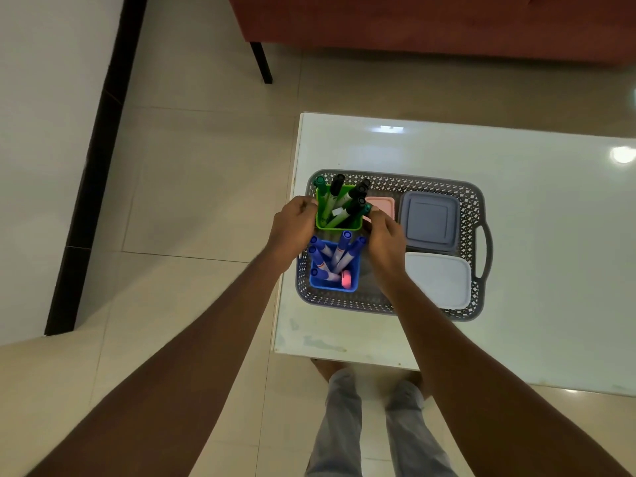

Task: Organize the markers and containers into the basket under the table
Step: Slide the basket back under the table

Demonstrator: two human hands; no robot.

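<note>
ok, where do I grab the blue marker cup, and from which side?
Probably take the blue cup by its left and right outer walls near the rim, coming from above. It stands upright and square, and the markers splay out of its mouth, blocking an inside grip.

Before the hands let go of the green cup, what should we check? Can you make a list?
1. Grip: left hand and right hand hold the green cup by its sides: ok.
2. Upright: green cup stands straight, markers inside: ok.
3. Landing: green cup flat on the floor of the basket: cannot tell.
4. Neighbour: blue cup upright in the basket: ok.
5. Others: pink container, grey container, white container in the basket: ok.
6. Place: basket under the table: not ok, it sits on top.
</note>
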